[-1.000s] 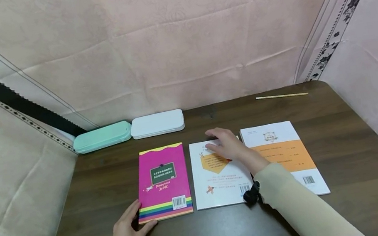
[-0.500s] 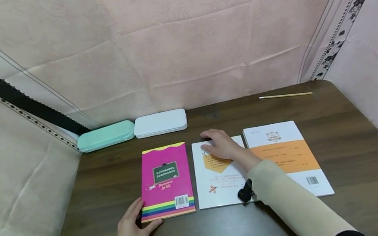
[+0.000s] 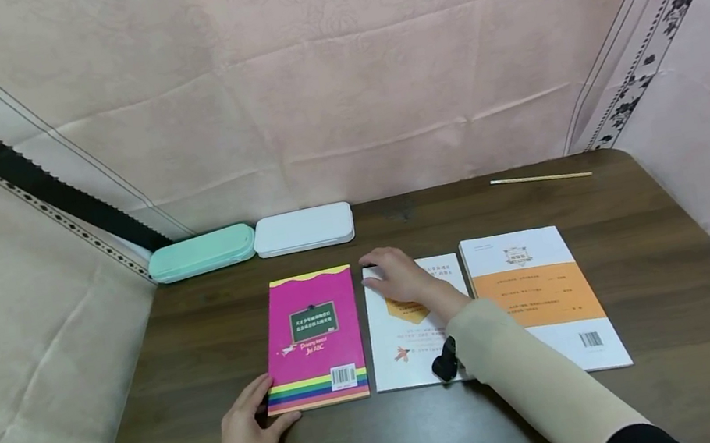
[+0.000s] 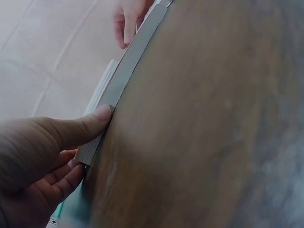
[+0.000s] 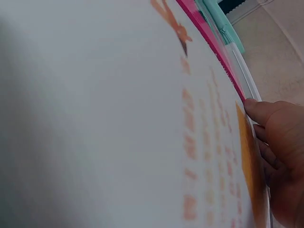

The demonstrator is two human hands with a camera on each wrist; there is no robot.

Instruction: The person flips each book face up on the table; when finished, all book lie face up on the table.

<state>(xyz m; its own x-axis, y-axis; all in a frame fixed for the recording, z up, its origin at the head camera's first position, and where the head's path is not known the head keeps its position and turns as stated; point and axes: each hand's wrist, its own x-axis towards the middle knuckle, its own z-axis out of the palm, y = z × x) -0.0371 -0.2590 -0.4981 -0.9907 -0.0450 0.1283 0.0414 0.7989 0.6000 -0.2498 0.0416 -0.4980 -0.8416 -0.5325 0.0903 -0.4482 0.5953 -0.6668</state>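
Note:
A pink book [image 3: 315, 339] with a rainbow band and a barcode lies on the wooden table. My left hand [image 3: 243, 435] holds its lower-left corner; in the left wrist view the thumb [image 4: 88, 126] lies on the bottom edge and bent fingers are at the side. My right hand [image 3: 404, 280] is over the upper part of a white book [image 3: 408, 362], thumb and fingers loosely bent, fingertips near the pink book's upper-right corner. It holds nothing that I can see. Whether it touches either cover is unclear. The right forearm hides part of the white book.
A white book with an orange band [image 3: 539, 296] lies at the right. Along the back edge stand a mint-green case [image 3: 200, 254] and a white case [image 3: 304, 229]. A thin stick [image 3: 540, 178] lies at the back right. Cloth hangs around the table.
My right hand has slid left across the white book toward the pink book. The left hand stays at the pink book's corner. The whole head view has shifted slightly.

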